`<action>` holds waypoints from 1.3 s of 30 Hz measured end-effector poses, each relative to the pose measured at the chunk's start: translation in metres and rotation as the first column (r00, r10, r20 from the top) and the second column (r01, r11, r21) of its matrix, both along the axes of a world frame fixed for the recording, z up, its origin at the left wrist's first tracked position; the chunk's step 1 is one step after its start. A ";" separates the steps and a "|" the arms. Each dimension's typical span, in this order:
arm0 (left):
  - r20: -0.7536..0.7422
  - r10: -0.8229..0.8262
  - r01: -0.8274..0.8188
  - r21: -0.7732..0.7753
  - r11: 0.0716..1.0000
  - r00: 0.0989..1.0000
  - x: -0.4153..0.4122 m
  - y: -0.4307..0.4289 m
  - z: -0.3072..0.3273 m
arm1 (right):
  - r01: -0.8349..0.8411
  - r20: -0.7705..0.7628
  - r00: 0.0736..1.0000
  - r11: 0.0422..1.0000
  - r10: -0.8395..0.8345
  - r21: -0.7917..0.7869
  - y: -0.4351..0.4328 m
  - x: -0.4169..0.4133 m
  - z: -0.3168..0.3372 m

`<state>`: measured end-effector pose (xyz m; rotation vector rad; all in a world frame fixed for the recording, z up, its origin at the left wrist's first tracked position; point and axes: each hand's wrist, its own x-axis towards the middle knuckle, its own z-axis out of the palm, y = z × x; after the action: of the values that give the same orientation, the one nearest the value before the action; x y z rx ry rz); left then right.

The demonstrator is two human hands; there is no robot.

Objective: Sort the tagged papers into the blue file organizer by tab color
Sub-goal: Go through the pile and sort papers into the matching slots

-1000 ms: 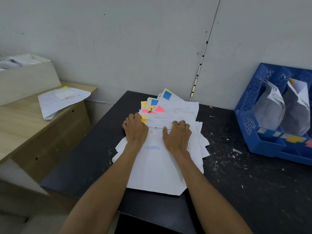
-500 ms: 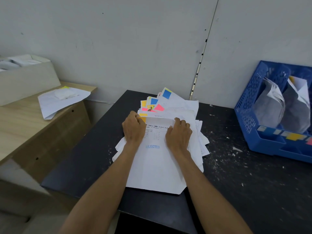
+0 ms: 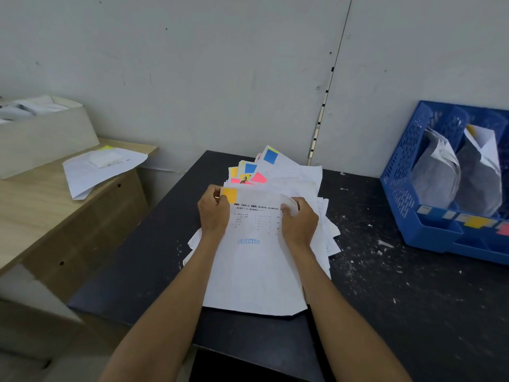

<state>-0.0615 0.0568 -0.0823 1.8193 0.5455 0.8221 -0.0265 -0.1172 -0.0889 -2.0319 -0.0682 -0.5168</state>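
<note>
A loose pile of white papers [image 3: 300, 183] with blue, pink and yellow tabs lies on the black table [image 3: 385, 312]. On top is a sheet stamped in blue [image 3: 253, 266] with an orange tab [image 3: 230, 194] at its top left corner. My left hand [image 3: 213, 213] pinches that sheet's upper left edge beside the tab. My right hand [image 3: 298, 221] grips its upper right corner, which curls over my fingers. The blue file organizer [image 3: 407, 188] stands at the right, with papers in two slots and coloured labels along its front.
A wooden desk [image 3: 41, 216] stands to the left with a white sheet and a beige box on it. White flecks litter the table between the pile and the organizer. A grey wall runs close behind.
Both hands went from lying flat on the pile to gripping the top sheet's upper corners. The sheet's top edge has come up, showing its orange tab.
</note>
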 end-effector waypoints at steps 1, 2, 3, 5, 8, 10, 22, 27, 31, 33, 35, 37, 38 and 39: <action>-0.013 -0.012 0.012 -0.016 1.000 1.000 -0.001 0.001 -0.001 | 0.006 0.006 1.000 1.000 -0.006 -0.005 0.000 0.000 -0.001; -0.024 -0.025 0.024 -0.025 0.999 0.999 0.000 0.002 -0.002 | 0.008 0.010 1.000 1.000 -0.008 -0.006 0.000 0.000 -0.002; -0.032 -0.036 0.035 -0.025 0.999 0.999 0.000 0.003 -0.003 | 0.010 0.011 1.000 1.000 -0.010 0.000 0.000 0.001 -0.002; -0.051 -0.053 0.052 -0.012 0.999 0.997 0.001 0.003 -0.004 | 0.021 0.005 1.000 1.000 -0.021 0.020 0.001 0.001 -0.002; -0.071 -0.052 0.055 0.028 0.998 0.996 0.001 0.002 -0.003 | 0.035 0.018 0.999 0.999 -0.035 0.013 0.002 0.003 -0.003; -0.073 -0.052 0.055 0.045 0.997 0.996 0.001 0.004 -0.003 | 0.047 0.017 0.999 0.999 -0.047 -0.006 0.002 0.004 -0.004; -0.111 -0.123 0.128 0.034 0.991 0.986 0.005 0.009 -0.012 | 0.054 -0.037 0.998 0.998 -0.055 -0.021 0.005 0.003 -0.001; -0.101 -0.184 0.176 -0.083 0.981 0.978 0.002 0.011 -0.008 | -0.057 -0.139 0.989 0.998 0.051 -0.040 -0.006 0.004 0.003; 0.028 -0.165 0.166 -0.317 0.934 0.986 0.012 0.002 0.028 | -0.220 -0.243 0.928 0.942 0.282 0.253 -0.033 0.002 0.020; 0.095 -0.147 0.171 -0.349 0.921 0.985 0.025 -0.010 0.051 | -0.269 -0.262 0.877 0.863 0.403 0.426 -0.050 -0.001 0.037; 0.159 -0.171 0.218 -0.358 0.908 0.972 0.043 -0.029 0.072 | -0.297 -0.283 0.820 0.792 0.498 0.533 -0.072 -0.005 0.056; 0.190 -0.179 0.228 -0.281 0.932 0.965 0.061 -0.054 0.091 | -0.300 -0.255 0.828 0.778 0.500 0.551 -0.092 -0.004 0.073; 0.197 -0.199 0.242 -0.221 0.945 0.960 0.069 -0.076 0.102 | -0.283 -0.213 0.865 0.794 0.454 0.539 -0.107 -0.002 0.082; 0.209 -0.225 0.262 -0.171 0.950 0.952 0.080 -0.096 0.109 | -0.259 -0.164 0.905 0.814 0.392 0.519 -0.122 0.000 0.090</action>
<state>0.0185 -0.0389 0.0263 1.5700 0.2623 0.7319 -0.0267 -0.2392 0.0015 -1.5249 -0.1143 -0.0243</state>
